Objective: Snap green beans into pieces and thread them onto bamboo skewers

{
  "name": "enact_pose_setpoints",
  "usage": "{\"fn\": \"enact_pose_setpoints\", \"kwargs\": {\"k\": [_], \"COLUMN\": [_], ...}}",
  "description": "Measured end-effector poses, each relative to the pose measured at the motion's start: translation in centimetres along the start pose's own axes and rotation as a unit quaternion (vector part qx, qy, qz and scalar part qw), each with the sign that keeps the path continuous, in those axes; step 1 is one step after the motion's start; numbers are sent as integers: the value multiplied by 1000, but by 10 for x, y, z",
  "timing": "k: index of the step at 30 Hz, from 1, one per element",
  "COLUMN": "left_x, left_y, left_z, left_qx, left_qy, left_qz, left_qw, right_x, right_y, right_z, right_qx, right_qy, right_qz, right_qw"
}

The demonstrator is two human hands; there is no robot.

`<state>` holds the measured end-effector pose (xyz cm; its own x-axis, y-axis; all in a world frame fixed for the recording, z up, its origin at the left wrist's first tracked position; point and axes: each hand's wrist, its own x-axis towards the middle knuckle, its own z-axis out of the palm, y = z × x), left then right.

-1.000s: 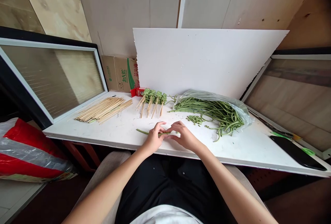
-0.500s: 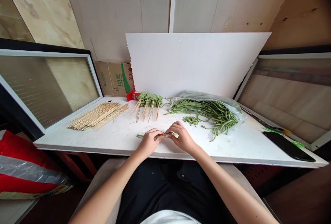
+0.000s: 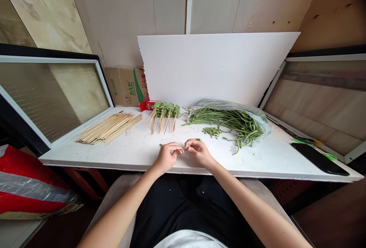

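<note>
My left hand [image 3: 167,156] is closed in a pinch on a green long bean piece [image 3: 161,145], whose end peeks out behind the knuckles. My right hand [image 3: 200,154] sits just beside it, fingers curled round another long bean piece [image 3: 198,139] that shows above them. A narrow gap separates the two sets of fingertips, low over the white table near its front edge; most of each piece is hidden by the fingers. Beyond the hands lie long bean bundles threaded on skewers [image 3: 166,109] and a small heap of short bean bits [image 3: 211,131].
Loose bamboo skewers [image 3: 107,128] are piled at the left. A clear plastic bag [image 3: 211,105] spills long beans [image 3: 228,120] at the back right. A black phone [image 3: 318,159] and scissors [image 3: 304,139] lie on the right. Behind stand a cardboard box [image 3: 124,86] and a white board [image 3: 211,65].
Half a second ago one long bean stretched between both hands, which touched. Now the fingertips are apart, with bean showing separately at each hand.
</note>
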<state>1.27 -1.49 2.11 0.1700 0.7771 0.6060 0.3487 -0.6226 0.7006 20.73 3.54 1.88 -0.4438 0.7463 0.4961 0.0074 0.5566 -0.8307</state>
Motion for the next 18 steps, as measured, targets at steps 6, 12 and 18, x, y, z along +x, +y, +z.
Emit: {"fn": "enact_pose_setpoints", "kwargs": {"k": [6,12,18], "left_x": [2,-4,-3], "left_y": [-2,-19,8], "left_z": [-2,6,11], "left_qx": [9,34,199], "left_qy": [7,-12,-31], "left_qz": [-32,-63,-18], "left_qw": [999,997,979], "right_x": [12,27,50], "right_y": [3,22,43], "right_z": [-36,-80,-82], "right_qx": [-123,-316,-418], "right_qy": [104,83,46], "right_qz": [32,79,90], "right_qw": [986,942,903]}}
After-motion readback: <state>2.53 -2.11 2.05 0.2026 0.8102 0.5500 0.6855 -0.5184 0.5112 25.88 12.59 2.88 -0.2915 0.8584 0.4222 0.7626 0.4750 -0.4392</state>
